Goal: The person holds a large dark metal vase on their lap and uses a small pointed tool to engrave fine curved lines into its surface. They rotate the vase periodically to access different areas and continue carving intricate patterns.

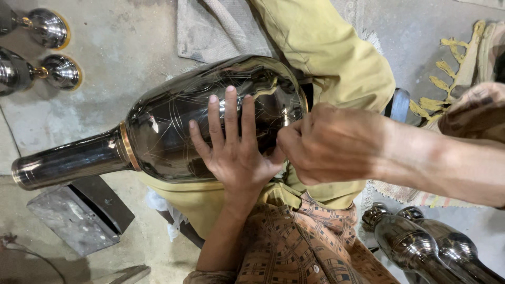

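Note:
A large dark polished metal vase (pixel 173 126) with fine scratched line patterns and a brass band at its neck lies on its side across my lap, neck pointing left. My left hand (pixel 234 150) rests flat on the vase's body, fingers spread. My right hand (pixel 331 144) is curled into a fist against the wide end of the vase, touching my left thumb. Anything inside the fist is hidden. My yellow-green trousers (pixel 336 58) lie under the vase.
Two similar dark vases (pixel 421 247) lie at the lower right. Two shiny metal pieces with brass rims (pixel 52 50) stand at the upper left. A grey metal block (pixel 79 213) sits on the concrete floor at lower left. A fringed rug (pixel 463 63) lies on the right.

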